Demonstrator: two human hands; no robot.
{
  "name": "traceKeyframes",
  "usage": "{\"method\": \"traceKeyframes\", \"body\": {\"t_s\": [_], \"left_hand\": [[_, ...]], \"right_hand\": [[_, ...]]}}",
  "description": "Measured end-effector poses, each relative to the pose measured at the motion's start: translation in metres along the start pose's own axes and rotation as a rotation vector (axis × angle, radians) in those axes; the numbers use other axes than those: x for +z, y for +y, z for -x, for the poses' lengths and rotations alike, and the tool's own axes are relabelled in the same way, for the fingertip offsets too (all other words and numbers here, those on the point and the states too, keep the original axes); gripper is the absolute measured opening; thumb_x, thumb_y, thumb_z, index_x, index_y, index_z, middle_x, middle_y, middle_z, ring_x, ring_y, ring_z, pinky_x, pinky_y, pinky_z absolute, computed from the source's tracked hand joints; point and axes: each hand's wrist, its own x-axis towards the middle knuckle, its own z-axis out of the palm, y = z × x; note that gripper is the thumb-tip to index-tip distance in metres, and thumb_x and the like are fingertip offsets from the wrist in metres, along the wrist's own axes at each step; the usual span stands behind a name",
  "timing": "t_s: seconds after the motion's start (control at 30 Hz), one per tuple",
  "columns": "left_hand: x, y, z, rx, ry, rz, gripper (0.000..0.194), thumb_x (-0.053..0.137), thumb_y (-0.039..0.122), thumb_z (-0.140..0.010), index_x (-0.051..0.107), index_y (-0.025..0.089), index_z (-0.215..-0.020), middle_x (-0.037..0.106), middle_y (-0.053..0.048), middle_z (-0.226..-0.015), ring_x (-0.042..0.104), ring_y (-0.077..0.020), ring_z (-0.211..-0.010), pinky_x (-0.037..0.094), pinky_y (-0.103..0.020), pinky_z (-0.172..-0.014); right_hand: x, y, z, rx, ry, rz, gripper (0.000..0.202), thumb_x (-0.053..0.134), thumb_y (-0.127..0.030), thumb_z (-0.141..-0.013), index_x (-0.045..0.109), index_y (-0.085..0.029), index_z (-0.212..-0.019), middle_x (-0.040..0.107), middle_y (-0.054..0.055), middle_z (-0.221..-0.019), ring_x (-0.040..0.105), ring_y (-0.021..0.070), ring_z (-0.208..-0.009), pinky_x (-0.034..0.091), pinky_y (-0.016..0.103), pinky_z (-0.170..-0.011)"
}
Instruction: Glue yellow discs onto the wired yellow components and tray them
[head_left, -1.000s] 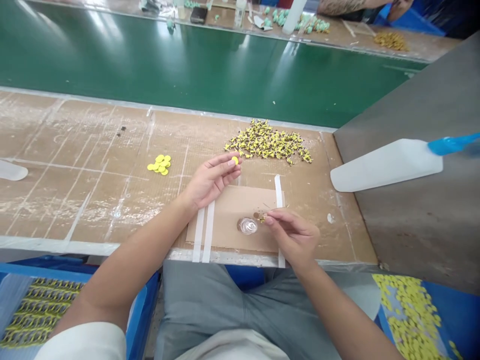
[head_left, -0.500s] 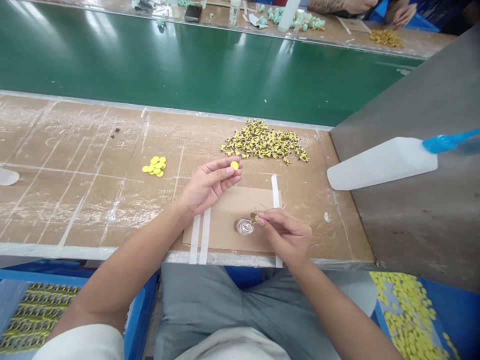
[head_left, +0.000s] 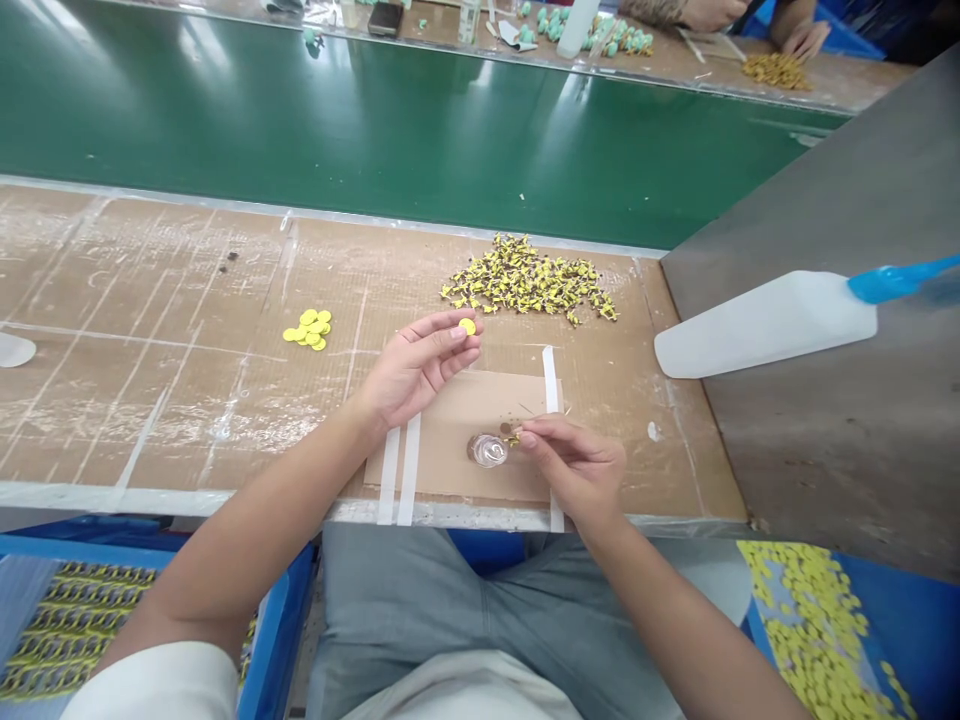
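My left hand point(head_left: 420, 365) pinches a small yellow disc point(head_left: 467, 327) between thumb and fingers, above the taped cardboard sheet point(head_left: 450, 405). Lower right, my right hand point(head_left: 577, 465) is closed on a tiny yellow-and-dark figurine point(head_left: 513, 439), held by its end at the edge of a small round clear dish point(head_left: 489, 451). Whether the figurine touches the dish's contents I cannot tell. Beyond both hands lies a heap of similar yellow-and-dark figurines point(head_left: 529, 280). Several more yellow discs point(head_left: 309, 329) are piled to the left.
A white bottle with a blue nozzle point(head_left: 765, 325) leans by the grey metal panel point(head_left: 840, 430) on the right. Behind the bench runs a green belt point(head_left: 375, 130). Below are a blue crate point(head_left: 281, 620) at left and yellow discs point(head_left: 817, 620) at right. A co-worker's hand point(head_left: 806, 40) shows across the belt.
The figurine in my right hand shows a little more beside the dish, with the fingers slightly shifted right. My left hand keeps the yellow disc almost still.
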Motion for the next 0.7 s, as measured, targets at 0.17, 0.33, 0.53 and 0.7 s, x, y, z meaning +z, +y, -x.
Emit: {"method": "traceKeyframes", "body": {"t_s": [0.17,0.33,0.53,0.7], "left_hand": [[0.008,-0.004,0.017,0.032,0.031,-0.042,0.021,0.077,0.018,-0.079,0.077,0.018,-0.1,0.077,-0.005,-0.097,0.072,-0.0087,-0.079,0.057,-0.018,-0.081],[0.014,-0.013,0.023,0.021,-0.006,-0.057,0.024,0.08,0.023,-0.078,0.078,0.02,-0.102,0.077,-0.004,-0.096,0.072,-0.0089,-0.077,0.058,-0.019,-0.079],[0.015,-0.021,0.02,-0.028,-0.004,-0.107,0.024,0.08,0.025,-0.077,0.078,0.022,-0.101,0.078,-0.006,-0.099,0.074,-0.0138,-0.086,0.058,-0.024,-0.087],[0.016,-0.029,0.02,-0.06,-0.002,-0.099,0.023,0.082,0.026,-0.076,0.079,0.022,-0.098,0.079,-0.006,-0.096,0.075,-0.0165,-0.089,0.058,-0.028,-0.089]], "right_hand": [[-0.008,0.0,-0.014,0.158,-0.042,-0.213,0.014,0.081,-0.031,-0.078,0.079,-0.023,-0.088,0.077,0.004,-0.08,0.068,0.013,-0.055,0.06,0.024,-0.051],[-0.005,-0.02,-0.058,0.075,-0.031,-0.347,0.016,0.085,-0.033,-0.075,0.078,-0.024,-0.086,0.074,0.0,-0.069,0.066,0.0121,-0.052,0.058,0.023,-0.048],[0.021,-0.027,-0.082,-0.009,0.066,-0.361,0.014,0.08,-0.028,-0.08,0.077,-0.024,-0.093,0.076,0.001,-0.078,0.071,0.014,-0.066,0.061,0.026,-0.063],[0.029,-0.029,-0.075,-0.026,0.131,-0.215,0.012,0.079,-0.027,-0.081,0.076,-0.02,-0.09,0.077,0.003,-0.084,0.073,0.016,-0.072,0.064,0.028,-0.069]]}}
